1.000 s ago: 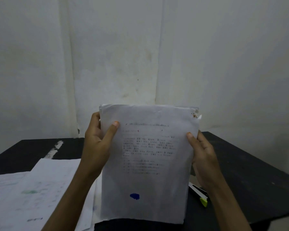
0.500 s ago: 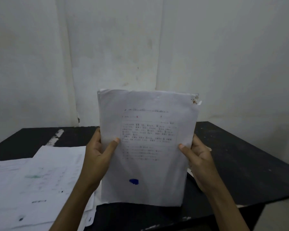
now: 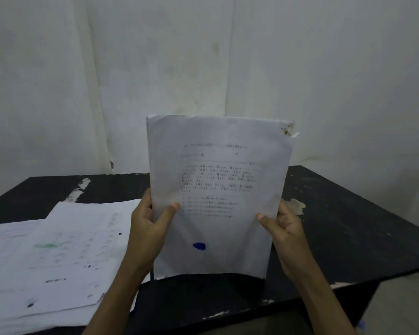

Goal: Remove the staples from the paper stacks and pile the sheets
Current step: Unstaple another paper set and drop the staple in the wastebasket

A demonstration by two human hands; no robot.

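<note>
While the paper stack (image 3: 218, 194) is up off the table (image 3: 348, 226), held upright and facing the camera, the step reads as checking it for the staple before pulling. Best move is a hard look at the top right corner (image 3: 288, 129), which is torn and ragged with brownish specks. That's likely the staple spot, though the staple itself is too small to make out. Left hand (image 3: 148, 228) grips the stack's left edge, thumb (image 3: 169, 209) laid across the front page, fingers curled behind. Right hand (image 3: 286, 230) grips the right edge the same way, thumb (image 3: 264, 217) on the front, other fingers partly hidden behind the paper. Both grips sit low on the sides, so the top half stands unsupported. I'd judge it better to lay the stack flat on bare table before prying, pin the page near that corner and pull gently, since the ripped corner could tear further. Stack looks several sheets thick, white, soft and a bit wavy, with an uneven top edge, blurred printed text in the upper middle and a blue blot (image 3: 199, 246) lower down. Pile of loose sheets (image 3: 58, 250) lies flat on the table to the left, just beside the left wrist, the obvious place for freed pages.
</note>
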